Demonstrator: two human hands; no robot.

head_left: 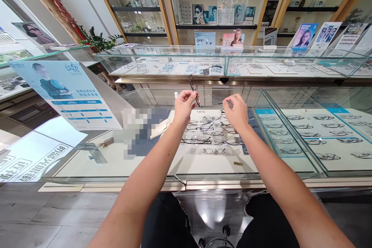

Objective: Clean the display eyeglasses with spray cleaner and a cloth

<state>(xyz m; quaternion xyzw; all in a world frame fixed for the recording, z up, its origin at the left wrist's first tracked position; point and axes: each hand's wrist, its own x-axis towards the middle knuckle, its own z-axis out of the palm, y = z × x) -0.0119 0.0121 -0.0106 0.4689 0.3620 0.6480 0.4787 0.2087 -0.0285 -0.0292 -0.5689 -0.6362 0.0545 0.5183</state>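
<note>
Dark-framed eyeglasses are raised above the glass counter, seen nearly edge-on. My left hand pinches them between thumb and fingers. From their lower end a thin dark temple arm runs rightward to my right hand, whose thumb and fingers are closed around its tip. Just behind my left hand, a small white cap pokes out. A cream cloth lies on the counter left of my left forearm. Below both hands, several eyeglass frames rest on a white display surface under the glass.
A blue-and-white sign stands on the left, near a brown key fob. More frames fill the right display case. Across from me runs a second glass showcase, with shelves behind it. The counter's front edge lies above my knees.
</note>
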